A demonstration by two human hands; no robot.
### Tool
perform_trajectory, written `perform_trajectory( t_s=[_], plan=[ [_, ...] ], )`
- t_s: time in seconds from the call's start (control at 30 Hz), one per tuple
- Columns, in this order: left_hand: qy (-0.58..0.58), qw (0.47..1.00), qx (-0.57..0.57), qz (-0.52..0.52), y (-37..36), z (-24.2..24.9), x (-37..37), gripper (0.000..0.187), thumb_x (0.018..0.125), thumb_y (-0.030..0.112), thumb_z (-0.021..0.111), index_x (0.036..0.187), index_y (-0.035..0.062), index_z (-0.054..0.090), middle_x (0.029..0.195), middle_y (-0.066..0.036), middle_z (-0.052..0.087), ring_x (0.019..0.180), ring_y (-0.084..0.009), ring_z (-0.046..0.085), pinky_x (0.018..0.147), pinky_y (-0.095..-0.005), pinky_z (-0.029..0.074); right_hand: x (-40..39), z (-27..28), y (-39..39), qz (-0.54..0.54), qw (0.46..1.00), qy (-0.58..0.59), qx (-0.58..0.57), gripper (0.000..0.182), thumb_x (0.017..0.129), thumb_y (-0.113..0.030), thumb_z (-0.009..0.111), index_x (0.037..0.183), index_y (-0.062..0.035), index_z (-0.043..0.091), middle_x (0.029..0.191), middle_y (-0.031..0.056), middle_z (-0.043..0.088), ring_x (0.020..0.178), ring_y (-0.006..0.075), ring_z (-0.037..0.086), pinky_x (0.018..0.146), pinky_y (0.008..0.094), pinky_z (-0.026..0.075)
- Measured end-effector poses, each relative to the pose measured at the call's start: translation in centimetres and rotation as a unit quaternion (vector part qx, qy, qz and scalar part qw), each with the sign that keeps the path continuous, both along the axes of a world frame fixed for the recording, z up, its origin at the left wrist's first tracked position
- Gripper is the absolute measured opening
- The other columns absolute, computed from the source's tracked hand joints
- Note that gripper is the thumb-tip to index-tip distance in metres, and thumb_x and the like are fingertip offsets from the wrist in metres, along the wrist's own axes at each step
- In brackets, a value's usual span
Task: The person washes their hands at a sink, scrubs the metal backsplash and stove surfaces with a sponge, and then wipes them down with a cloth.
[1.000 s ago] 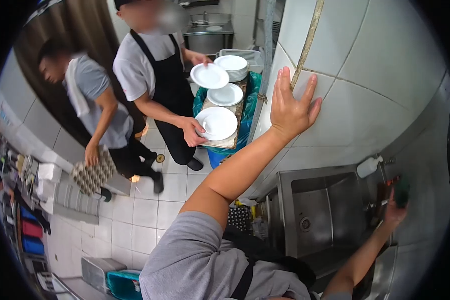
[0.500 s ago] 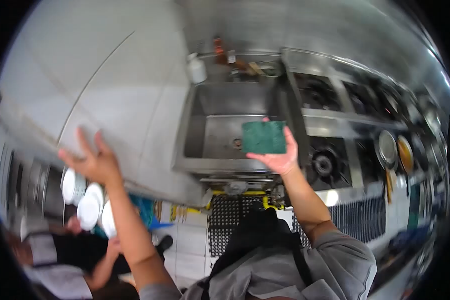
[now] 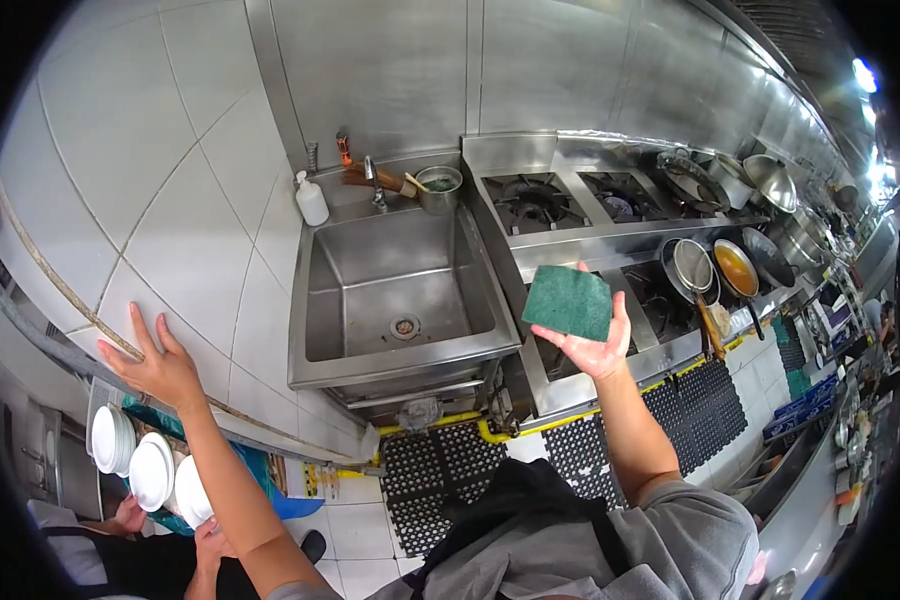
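Pinched between thumb and fingertips, the green scouring pad (image 3: 568,302) sits in the right hand (image 3: 598,345), palm up, raised in front of the stove (image 3: 570,215). Half a second ago the same pad was held over the sink basin; now it hangs to the right of the sink (image 3: 395,290), above the front burners. The left hand (image 3: 160,365) lies flat and open on the tiled wall (image 3: 160,200), fingers spread, holding nothing, as it was in both earlier frames.

The view has swung further round: the sink now sits centre frame with its drain plain to see, and the whole cooking line has come into sight. Behind the basin stand a white soap bottle (image 3: 311,200), the tap (image 3: 374,180) and a small metal pot (image 3: 439,188). Pans (image 3: 735,262) rest on the burners to the right. Black floor mats (image 3: 440,470) run along the foot of the units.

At lower left, stacked white plates (image 3: 135,460) stay near another person's hand (image 3: 130,515); one second ago that person stood in full view holding plates.
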State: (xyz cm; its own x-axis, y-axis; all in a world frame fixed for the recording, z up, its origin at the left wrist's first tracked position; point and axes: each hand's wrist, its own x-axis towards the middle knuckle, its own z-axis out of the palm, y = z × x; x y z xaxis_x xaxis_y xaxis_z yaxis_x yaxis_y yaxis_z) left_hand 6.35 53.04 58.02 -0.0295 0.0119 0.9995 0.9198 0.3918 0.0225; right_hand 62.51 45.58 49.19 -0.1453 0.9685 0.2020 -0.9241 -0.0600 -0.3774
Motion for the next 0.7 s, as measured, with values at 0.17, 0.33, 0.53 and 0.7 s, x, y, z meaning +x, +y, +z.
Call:
perform_trajectory(
  t_s=[0.17,0.33,0.53,0.7],
  plan=[
    [0.021,1.000,0.002,-0.005,-0.4,0.1,0.1,0.043,0.086,0.040,0.068,0.127,0.0328,0.060,0.137,-0.026,0.039,0.127,-0.0395,0.043,0.099,-0.0458,0.041,3.6,0.7,-1.1,-0.098,0.995,-0.007,0.014,0.059,0.091,-0.052,0.047,0.143,-0.0269,0.039,0.151,0.0132,0.033,0.136,0.0447,0.031,0.106,0.0705,0.021],
    [0.024,1.000,0.002,0.003,-0.2,-1.0,0.7,0.048,0.087,0.041,0.067,0.133,0.0315,0.056,0.137,-0.033,0.039,0.125,-0.0432,0.045,0.100,-0.0466,0.041,9.7,0.1,-2.6,-0.123,0.988,0.070,-0.058,0.053,0.093,-0.043,0.043,0.136,-0.0148,0.047,0.145,0.0153,0.041,0.134,0.0415,0.035,0.109,0.0669,0.021],
    [-0.121,0.981,-0.152,-0.004,-3.2,-12.5,6.3,0.055,0.085,0.013,0.063,0.138,0.0192,0.050,0.138,-0.035,0.037,0.126,-0.0474,0.042,0.103,-0.0471,0.037,17.6,-1.3,-2.3,-0.122,0.969,0.128,-0.171,0.056,0.088,-0.044,0.058,0.127,-0.0046,0.055,0.133,0.0162,0.053,0.125,0.0386,0.048,0.107,0.0626,0.029],
    [-0.382,0.741,-0.532,-0.146,-13.1,-40.0,12.2,0.035,0.086,0.021,0.058,0.112,-0.0026,0.063,0.071,-0.023,0.064,0.068,-0.0407,0.064,0.058,-0.0518,0.049,24.4,-2.0,2.5,-0.050,0.992,0.048,-0.108,0.041,0.093,-0.036,0.056,0.121,-0.0064,0.058,0.121,0.0151,0.061,0.112,0.0363,0.058,0.096,0.0591,0.044]
  ],
)
